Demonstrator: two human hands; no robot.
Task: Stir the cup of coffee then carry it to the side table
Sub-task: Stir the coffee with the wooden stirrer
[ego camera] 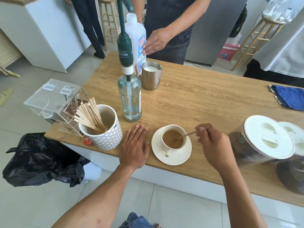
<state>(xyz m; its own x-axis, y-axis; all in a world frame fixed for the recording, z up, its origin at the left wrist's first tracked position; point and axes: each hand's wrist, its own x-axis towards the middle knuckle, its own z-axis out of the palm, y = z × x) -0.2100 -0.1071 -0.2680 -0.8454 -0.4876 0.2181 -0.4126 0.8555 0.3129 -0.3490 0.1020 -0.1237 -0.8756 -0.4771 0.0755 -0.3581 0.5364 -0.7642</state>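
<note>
A thin wooden stick [189, 134] is pinched between the fingertips of the right hand [212, 142], its long axis slanting down and leftward from the hand into the coffee. The cup [174, 139], seated on its saucer [172, 157], is found just left of that hand, with its handle turned toward the person. The left hand [134, 145] is laid flat and empty on the table [205, 99], just beyond the saucer's other side. Both hands seem about equally near for the lift.
</note>
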